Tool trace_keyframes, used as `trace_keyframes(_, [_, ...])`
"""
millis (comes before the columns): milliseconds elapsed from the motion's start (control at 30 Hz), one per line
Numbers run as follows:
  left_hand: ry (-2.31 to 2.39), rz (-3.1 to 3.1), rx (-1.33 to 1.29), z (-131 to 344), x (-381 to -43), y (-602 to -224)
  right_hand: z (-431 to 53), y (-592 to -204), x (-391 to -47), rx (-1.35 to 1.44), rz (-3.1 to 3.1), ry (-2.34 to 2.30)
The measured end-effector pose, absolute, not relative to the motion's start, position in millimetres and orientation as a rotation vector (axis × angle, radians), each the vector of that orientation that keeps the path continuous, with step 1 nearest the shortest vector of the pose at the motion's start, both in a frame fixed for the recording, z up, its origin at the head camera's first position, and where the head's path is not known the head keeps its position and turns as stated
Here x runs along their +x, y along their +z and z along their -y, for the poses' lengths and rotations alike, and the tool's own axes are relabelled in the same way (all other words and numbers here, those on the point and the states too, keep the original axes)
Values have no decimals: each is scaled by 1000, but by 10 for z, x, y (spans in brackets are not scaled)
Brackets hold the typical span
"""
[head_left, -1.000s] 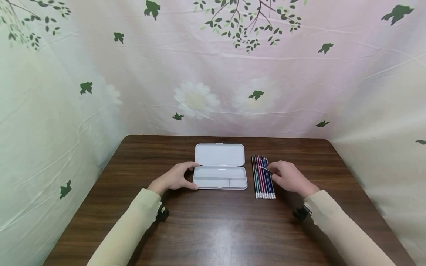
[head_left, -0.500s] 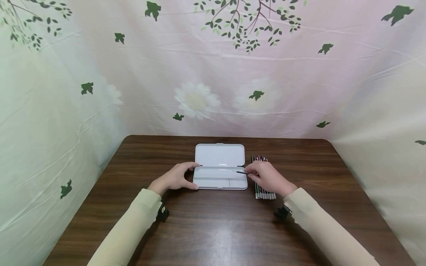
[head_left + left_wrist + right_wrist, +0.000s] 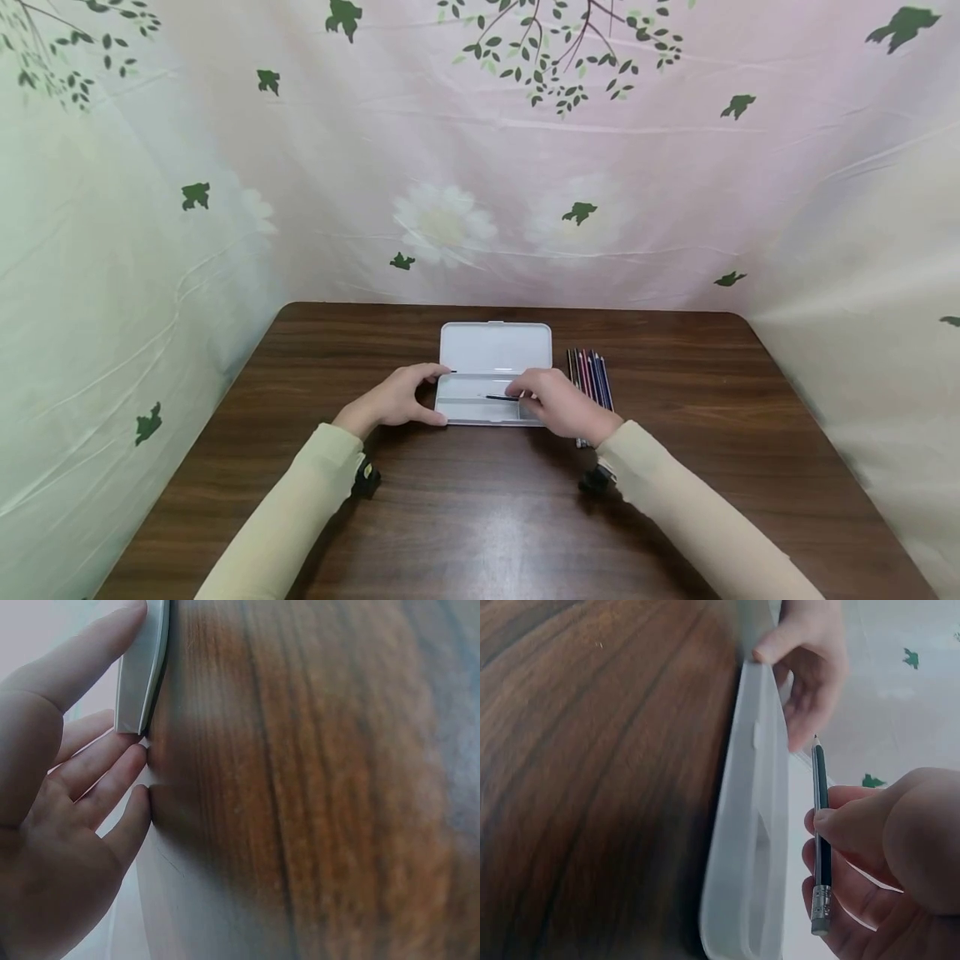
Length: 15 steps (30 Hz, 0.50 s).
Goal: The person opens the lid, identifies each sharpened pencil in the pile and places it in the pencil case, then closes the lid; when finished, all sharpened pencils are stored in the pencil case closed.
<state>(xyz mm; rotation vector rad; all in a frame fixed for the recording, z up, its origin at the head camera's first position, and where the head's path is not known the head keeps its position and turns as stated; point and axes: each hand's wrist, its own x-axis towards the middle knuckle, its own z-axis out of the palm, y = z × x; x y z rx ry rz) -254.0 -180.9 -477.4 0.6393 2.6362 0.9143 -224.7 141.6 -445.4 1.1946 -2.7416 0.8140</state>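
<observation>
Pencil, pinched in our right grip, might snag the divider if we lower it crookedly; our left grip holds the case.

From here I see my left forearm and right forearm angled inward; left grip spread wide, right grip pinching between thumb and fingers.

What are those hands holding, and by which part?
The right hand pinches a dark pencil near its middle; the left hand grips the white case by its left end, between thumb and fingers.
</observation>
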Motion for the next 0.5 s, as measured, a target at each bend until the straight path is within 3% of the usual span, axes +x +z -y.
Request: trace_keyframes(500, [927, -2638, 640, 1818, -2549, -4785, -1006, -4590, -2221, 1286, 2712, 754])
